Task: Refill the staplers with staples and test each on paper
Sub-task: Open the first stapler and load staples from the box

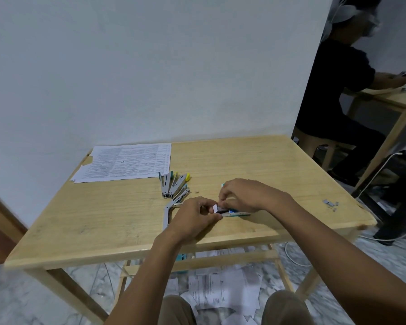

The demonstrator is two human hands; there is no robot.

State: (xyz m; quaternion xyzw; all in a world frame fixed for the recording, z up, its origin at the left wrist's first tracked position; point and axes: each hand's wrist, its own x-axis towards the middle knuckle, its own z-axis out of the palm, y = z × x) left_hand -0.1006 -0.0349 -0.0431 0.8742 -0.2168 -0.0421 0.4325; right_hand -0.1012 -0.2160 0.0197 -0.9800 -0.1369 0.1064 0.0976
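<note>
Near the front edge of the counter (244,165): blue stapler (238,213), lying flat between both hands. Left hand (192,219) — fingers curled, pinching a small white piece (214,208) at the stapler's end. Right hand (242,195) — fingers curled, fingertips gripping the same stapler from above. Beside the left hand: opened staplers (174,186), fanned together. Far left corner: printed sheets (124,163). Right edge: loose staples (329,203).

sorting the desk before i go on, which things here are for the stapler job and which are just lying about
Job: teal stapler held by left hand and right hand; opened staplers; printed paper; loose staples.
Lying about: floor paper scraps; white cable.
</note>
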